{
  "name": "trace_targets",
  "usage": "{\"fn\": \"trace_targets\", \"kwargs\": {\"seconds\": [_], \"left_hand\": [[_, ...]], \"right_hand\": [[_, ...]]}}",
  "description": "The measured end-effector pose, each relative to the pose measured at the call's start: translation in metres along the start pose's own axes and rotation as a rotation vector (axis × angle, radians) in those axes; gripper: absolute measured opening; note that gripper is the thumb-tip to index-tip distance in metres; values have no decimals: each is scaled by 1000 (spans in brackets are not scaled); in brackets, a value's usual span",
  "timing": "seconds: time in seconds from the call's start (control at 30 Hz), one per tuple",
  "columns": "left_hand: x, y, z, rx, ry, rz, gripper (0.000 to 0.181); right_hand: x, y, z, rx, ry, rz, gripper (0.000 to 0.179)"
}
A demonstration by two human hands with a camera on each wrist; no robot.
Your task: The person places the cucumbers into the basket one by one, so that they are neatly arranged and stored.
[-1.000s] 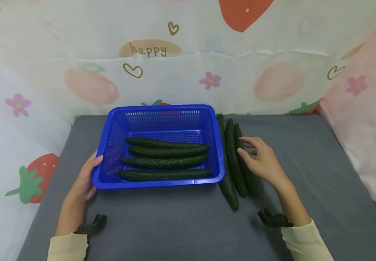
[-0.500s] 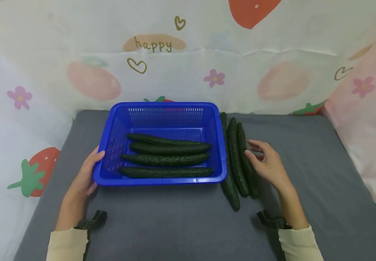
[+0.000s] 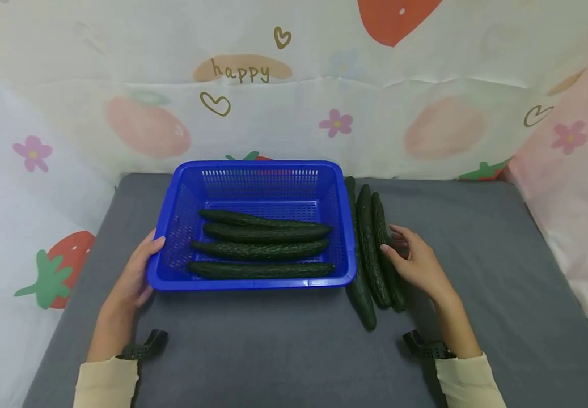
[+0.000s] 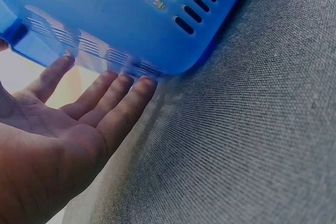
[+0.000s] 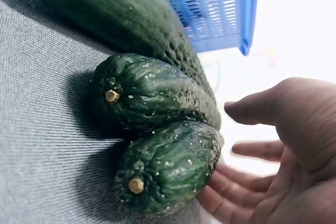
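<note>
The blue basket is near the far edge of the table, a little to the left, and 4 cucumbers lie inside it, side by side. The left hand pinches its left side, with the thumb over the rim and the other fingers spread against the outer wall. The basket's right edge covers, in the head view, a part of the nearest of 3 loose cucumbers, which lie lengthwise, close together. The right hand is beside the outermost of these, the thumb well apart from the slightly bent fingers; whether the fingertips touch its skin, I cannot tell surely. Wide stretches of table, between the 2 forearms and to the right of the right hand, give room for moving. The surface is grey woven cloth; behind it hangs a white curtain printed with strawberries, flowers and hearts.
</note>
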State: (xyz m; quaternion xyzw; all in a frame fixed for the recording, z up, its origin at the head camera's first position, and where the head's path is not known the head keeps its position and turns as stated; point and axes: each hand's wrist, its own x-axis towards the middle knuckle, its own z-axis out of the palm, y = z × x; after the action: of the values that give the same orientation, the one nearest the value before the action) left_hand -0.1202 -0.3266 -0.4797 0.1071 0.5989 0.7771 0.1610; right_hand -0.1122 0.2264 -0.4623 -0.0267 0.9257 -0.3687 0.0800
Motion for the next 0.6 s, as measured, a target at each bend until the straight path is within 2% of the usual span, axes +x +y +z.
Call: {"fn": "trace_targets", "kwargs": {"seconds": [0.4, 0.6], "left_hand": [[1, -1, 0, 41, -7, -10, 51], [1, 0, -1, 63, 4, -17, 56]], "right_hand": [[1, 1, 3, -49, -42, 61, 59], [0, 1, 3, -61, -46, 52, 59]]}}
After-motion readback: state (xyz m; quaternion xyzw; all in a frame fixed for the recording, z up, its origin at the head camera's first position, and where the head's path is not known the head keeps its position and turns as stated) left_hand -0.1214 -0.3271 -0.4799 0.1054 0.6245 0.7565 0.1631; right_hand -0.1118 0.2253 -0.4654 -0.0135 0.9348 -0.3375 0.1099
